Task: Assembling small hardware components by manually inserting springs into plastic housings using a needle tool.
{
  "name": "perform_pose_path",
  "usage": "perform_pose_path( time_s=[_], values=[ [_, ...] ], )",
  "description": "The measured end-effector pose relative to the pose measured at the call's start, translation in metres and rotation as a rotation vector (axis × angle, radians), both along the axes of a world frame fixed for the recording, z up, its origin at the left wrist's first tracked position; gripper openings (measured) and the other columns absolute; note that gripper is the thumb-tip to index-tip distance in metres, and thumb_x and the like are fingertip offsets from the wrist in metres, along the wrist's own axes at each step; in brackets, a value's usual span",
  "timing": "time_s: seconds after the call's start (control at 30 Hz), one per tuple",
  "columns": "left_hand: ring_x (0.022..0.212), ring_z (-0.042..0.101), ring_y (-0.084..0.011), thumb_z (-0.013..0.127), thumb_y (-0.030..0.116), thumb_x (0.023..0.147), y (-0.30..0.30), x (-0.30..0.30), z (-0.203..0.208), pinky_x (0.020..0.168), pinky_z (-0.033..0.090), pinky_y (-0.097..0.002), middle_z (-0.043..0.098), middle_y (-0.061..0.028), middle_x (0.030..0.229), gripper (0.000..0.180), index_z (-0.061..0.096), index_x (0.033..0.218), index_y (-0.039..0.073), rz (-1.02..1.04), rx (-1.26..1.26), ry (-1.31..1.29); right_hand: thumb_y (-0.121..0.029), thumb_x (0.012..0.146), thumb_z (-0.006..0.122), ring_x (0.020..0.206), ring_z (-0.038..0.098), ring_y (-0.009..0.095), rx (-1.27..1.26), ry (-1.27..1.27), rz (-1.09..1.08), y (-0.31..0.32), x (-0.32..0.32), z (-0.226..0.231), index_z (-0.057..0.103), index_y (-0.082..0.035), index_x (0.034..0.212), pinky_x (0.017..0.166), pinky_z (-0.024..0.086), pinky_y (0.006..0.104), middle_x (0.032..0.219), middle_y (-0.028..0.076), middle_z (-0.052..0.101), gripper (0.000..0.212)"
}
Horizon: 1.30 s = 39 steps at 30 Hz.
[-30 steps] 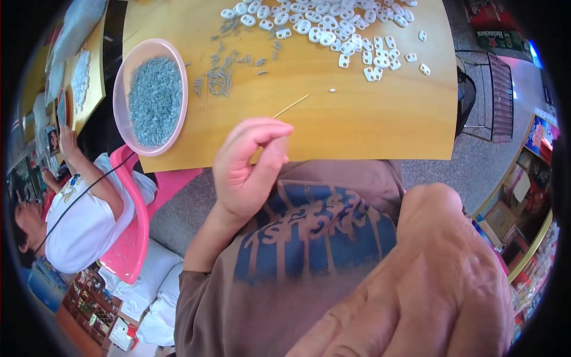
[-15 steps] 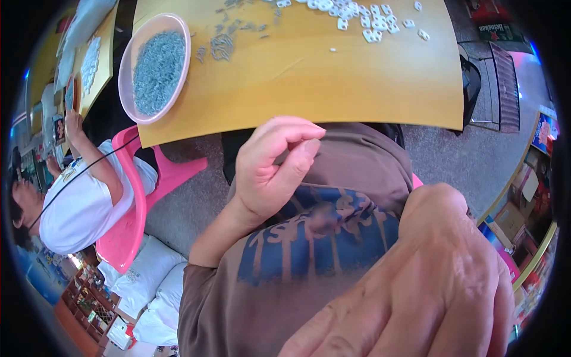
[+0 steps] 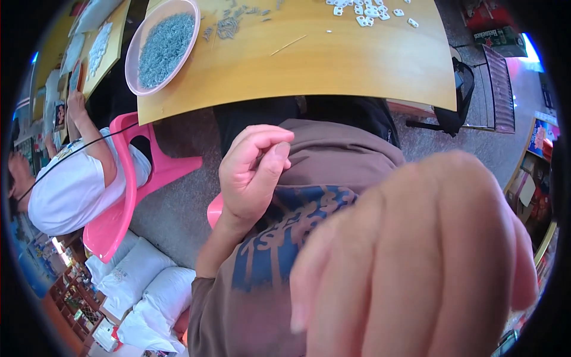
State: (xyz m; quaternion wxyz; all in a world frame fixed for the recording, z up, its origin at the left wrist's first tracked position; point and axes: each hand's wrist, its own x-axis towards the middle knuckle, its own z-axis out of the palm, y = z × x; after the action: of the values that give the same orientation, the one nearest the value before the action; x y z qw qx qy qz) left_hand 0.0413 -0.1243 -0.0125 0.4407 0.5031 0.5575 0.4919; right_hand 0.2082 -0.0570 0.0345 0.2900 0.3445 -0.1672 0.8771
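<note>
My left hand is raised in front of my brown shirt, just short of the table edge. Its fingers are curled and the thumb presses against them; nothing shows between them. Very close to the camera, my right hand fills the lower right, slightly blurred. Its fingers stretch downward side by side, with the tips partly cut off, and I see nothing in it. Neither hand touches the table. On the table are a pink bowl of small bluish-grey clear pieces and scattered white pieces with holes.
Small grey pieces and a thin stick lie on the tabletop. To the left, a person in a white shirt sits on a pink chair. White sacks lie behind. A black bag hangs at the table's right.
My right hand has risen closer to the camera. My left hand has shifted left, and its thumb has closed against the fingers. The table sits higher in view.
</note>
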Motion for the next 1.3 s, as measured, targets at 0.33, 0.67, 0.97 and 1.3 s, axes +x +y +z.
perform_pose_path(
  time_s=[0.33, 0.67, 0.97, 1.3],
  values=[
    [0.062, 0.051, -0.0083, 0.055, 0.0, 0.078, 0.018, -0.007, 0.008, 0.058, 0.042, -0.0192, 0.056, -0.0093, 0.088, 0.01, 0.058, 0.088, -0.004, 0.165, 0.052, 0.007, -0.027, 0.071, 0.067, 0.076, 0.058, 0.023, 0.072, -0.522, 0.099, 0.025, -0.011, 0.008, 0.051, 0.01, 0.104, 0.069, 0.044, 0.0295, 0.087, 0.016, 0.059, 0.052],
    [0.065, 0.054, -0.0227, 0.058, 0.004, 0.077, 0.137, -0.046, -0.018, 0.057, 0.044, -0.0292, 0.054, -0.011, 0.081, 0.011, 0.058, 0.086, 0.0, 0.124, 0.278, 0.777, -0.007, 0.073, 0.061, 0.069, 0.057, 0.026, 1.031, -1.223, -0.827, 0.057, -0.023, -0.052, 0.058, -0.001, 0.089, 0.063, 0.045, 0.0324, 0.074, 0.01, 0.058, 0.018],
    [0.066, 0.054, -0.0244, 0.061, 0.006, 0.071, 0.158, -0.045, -0.041, 0.057, 0.042, -0.0339, 0.054, -0.0091, 0.079, 0.021, 0.061, 0.091, 0.001, 0.042, 0.405, 1.035, -0.003, 0.076, 0.06, 0.068, 0.06, 0.024, 0.773, -1.301, -0.791, 0.086, -0.019, -0.075, 0.061, 0.0, 0.083, 0.06, 0.046, 0.0308, 0.074, 0.011, 0.061, 0.008],
    [0.072, 0.054, -0.0222, 0.064, 0.007, 0.07, 0.16, -0.045, -0.036, 0.064, 0.041, -0.0325, 0.056, -0.0073, 0.083, 0.024, 0.063, 0.094, 0.005, -0.002, 0.315, 1.067, 0.0, 0.075, 0.061, 0.068, 0.06, 0.023, 0.678, -1.191, -0.751, 0.093, -0.015, -0.084, 0.06, -0.001, 0.086, 0.06, 0.046, 0.0311, 0.076, 0.01, 0.062, 0.011]
  ],
)
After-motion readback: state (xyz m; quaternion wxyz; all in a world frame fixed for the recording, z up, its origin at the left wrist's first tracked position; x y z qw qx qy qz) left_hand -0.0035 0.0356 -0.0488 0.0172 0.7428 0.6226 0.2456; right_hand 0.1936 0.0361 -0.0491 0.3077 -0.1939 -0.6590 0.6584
